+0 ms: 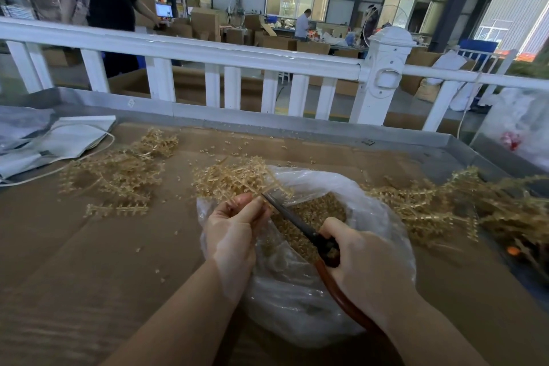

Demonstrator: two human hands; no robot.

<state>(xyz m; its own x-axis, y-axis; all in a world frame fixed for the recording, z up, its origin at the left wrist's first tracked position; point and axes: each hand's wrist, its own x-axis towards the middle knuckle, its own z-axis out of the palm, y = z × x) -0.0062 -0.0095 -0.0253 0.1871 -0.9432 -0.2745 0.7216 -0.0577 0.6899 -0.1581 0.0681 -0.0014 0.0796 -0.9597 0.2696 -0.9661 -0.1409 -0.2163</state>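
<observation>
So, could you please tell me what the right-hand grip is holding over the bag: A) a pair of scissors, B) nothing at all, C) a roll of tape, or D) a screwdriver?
A: the right-hand grip holds the scissors by their reddish handle, with the dark blades aimed at the tan plastic sprues held in the left-hand grip above the clear bag.

**No legible writing in view**

Nothing can be read. The lit monitor at far left is too small to make out. The red print on the plastic bag at far right is blurred. The near scissors show no readable mark.
</observation>
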